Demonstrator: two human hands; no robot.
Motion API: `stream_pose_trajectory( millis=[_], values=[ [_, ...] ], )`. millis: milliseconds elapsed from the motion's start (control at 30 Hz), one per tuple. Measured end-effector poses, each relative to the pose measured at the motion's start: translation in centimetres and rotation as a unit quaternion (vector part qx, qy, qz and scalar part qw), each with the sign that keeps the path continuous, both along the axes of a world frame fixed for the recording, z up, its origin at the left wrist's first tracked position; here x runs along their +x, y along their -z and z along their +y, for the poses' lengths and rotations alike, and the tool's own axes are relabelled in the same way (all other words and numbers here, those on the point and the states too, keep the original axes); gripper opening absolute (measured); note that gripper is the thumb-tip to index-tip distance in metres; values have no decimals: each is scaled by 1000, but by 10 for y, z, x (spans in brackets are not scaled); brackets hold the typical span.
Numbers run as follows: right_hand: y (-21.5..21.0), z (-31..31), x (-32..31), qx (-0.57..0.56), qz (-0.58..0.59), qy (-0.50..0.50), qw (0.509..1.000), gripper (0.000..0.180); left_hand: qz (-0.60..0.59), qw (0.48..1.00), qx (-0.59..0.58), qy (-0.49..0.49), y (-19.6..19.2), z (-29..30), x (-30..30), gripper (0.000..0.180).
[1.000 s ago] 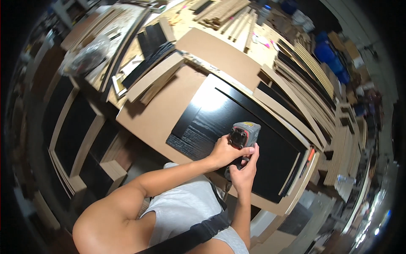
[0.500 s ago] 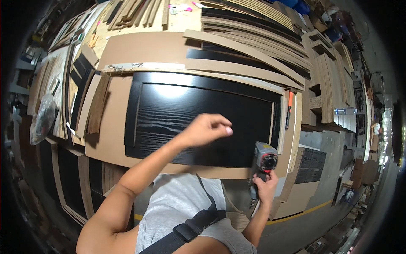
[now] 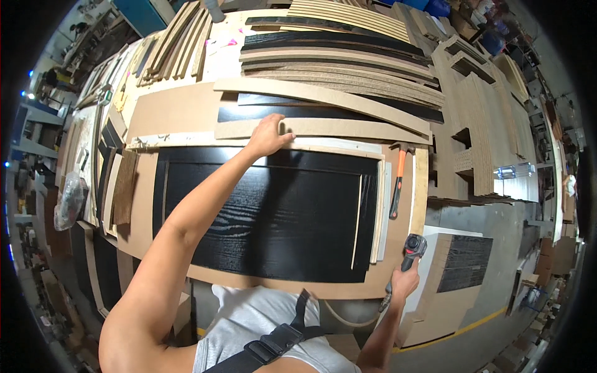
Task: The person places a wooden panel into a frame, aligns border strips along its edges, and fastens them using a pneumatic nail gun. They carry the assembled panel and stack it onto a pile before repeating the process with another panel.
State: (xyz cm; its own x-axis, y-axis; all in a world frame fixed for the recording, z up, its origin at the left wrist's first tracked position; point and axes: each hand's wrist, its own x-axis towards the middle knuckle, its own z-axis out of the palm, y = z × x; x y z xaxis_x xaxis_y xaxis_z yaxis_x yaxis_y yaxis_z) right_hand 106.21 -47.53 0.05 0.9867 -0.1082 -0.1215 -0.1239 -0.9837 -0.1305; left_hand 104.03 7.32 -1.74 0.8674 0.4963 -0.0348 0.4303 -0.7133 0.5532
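My left hand (image 3: 269, 135) is over a long light-brown board strip (image 3: 348, 128) beyond the panel. Its fingers are bent and its thumb stands apart; whether it touches the strip I cannot tell. Near the table's front right corner my right hand (image 3: 405, 283) grips the handle of a grey and black air nail gun (image 3: 413, 245). Between my hands lies a black wood-grain cabinet door panel (image 3: 298, 217) with a raised frame. A thin light strip (image 3: 357, 221) runs along the inside of its right frame, and more strips (image 3: 379, 211) line its right edge.
A claw hammer with an orange handle (image 3: 397, 180) lies right of the panel. Several boards and strips (image 3: 336, 71) are stacked at the far side. Board stacks (image 3: 479, 130) stand to the right. A hose (image 3: 348, 320) hangs by the table's front edge.
My left hand has moved from above the panel to the far board strip. My right hand has shifted right and slightly down with the nail gun. The view has turned.
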Motion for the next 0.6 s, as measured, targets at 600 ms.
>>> stream_pose_trajectory(
  millis=[600],
  values=[
    [61,-20,20,126,20,24,992,78,124,955,251,97,4,59,91,63]
  ],
)
